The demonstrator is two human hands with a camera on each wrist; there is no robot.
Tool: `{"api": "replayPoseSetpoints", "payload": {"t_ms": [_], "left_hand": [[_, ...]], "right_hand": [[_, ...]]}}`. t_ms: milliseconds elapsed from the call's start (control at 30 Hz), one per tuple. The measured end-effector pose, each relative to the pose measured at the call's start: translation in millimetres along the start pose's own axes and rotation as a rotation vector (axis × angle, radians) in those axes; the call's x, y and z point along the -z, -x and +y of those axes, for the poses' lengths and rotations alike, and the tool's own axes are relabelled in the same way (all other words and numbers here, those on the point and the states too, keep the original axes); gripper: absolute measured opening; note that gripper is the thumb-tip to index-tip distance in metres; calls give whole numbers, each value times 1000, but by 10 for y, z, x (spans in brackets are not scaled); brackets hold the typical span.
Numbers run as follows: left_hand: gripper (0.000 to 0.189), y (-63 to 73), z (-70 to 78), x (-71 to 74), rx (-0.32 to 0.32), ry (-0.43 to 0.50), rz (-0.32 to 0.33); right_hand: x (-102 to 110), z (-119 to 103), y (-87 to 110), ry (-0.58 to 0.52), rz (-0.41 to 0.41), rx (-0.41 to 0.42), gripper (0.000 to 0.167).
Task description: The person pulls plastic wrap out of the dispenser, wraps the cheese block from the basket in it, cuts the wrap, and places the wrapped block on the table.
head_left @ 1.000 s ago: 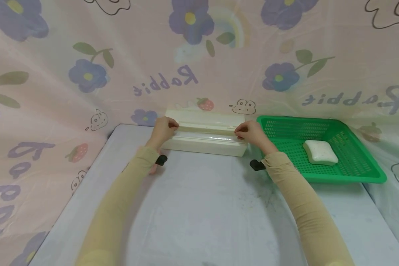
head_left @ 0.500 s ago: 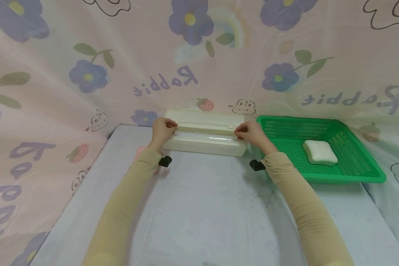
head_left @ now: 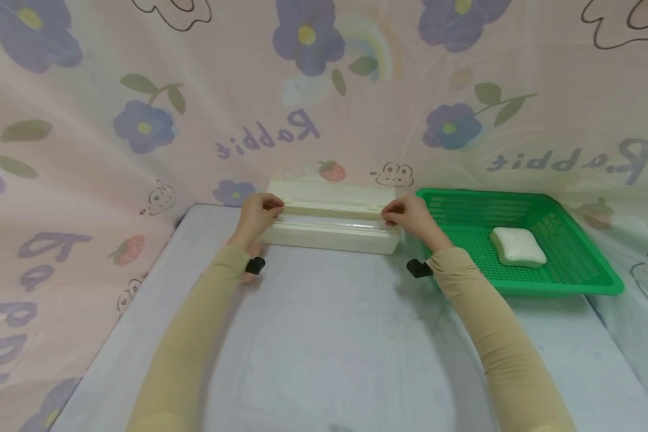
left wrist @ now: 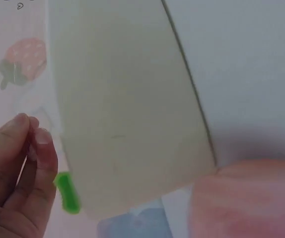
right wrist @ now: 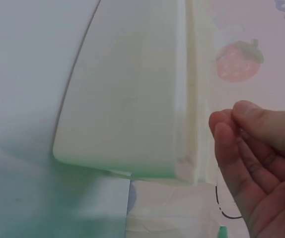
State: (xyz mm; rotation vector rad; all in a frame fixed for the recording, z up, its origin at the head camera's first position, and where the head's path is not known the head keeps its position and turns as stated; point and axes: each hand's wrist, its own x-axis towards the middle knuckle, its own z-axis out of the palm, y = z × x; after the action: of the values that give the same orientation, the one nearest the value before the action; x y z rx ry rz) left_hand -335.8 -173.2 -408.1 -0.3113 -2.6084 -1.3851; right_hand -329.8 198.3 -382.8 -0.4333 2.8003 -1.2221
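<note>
A long cream plastic-wrap dispenser lies against the back wall with its lid raised. Clear plastic wrap shines along its opening. At the dispenser's left end, my left hand has thumb and fingertips pinched together on the edge of the wrap; in the left wrist view the left hand shows a glint of film at the fingertips. My right hand pinches the wrap at the other end, and in the right wrist view the right hand is beside the dispenser.
A green basket stands at the right with a white pillow-shaped block inside. A pink object lies under the left wrist, partly hidden. A patterned sheet hangs behind the pale table.
My left hand has shifted a little to the left, its fingertips still together. The right hand stays at the dispenser's right end.
</note>
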Motion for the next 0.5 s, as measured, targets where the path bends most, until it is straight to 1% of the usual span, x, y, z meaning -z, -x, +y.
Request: {"api": "replayPoseSetpoints", "payload": {"t_ms": [133, 233, 333, 433, 500], "left_hand": [[16, -39, 67, 65, -36, -40, -44], [17, -61, 121, 128, -49, -101, -77], [17, -76, 174, 193, -79, -175, -106], [17, -85, 213, 246, -93, -202, -128], [18, -87, 234, 273, -94, -194, -131]], "right_hand": [[26, 1, 4, 2, 14, 17, 19], [38, 0, 8, -5, 21, 30, 19], [49, -20, 21, -18, 33, 43, 18], [62, -49, 42, -26, 52, 63, 18], [71, -66, 59, -30, 66, 77, 18]]}}
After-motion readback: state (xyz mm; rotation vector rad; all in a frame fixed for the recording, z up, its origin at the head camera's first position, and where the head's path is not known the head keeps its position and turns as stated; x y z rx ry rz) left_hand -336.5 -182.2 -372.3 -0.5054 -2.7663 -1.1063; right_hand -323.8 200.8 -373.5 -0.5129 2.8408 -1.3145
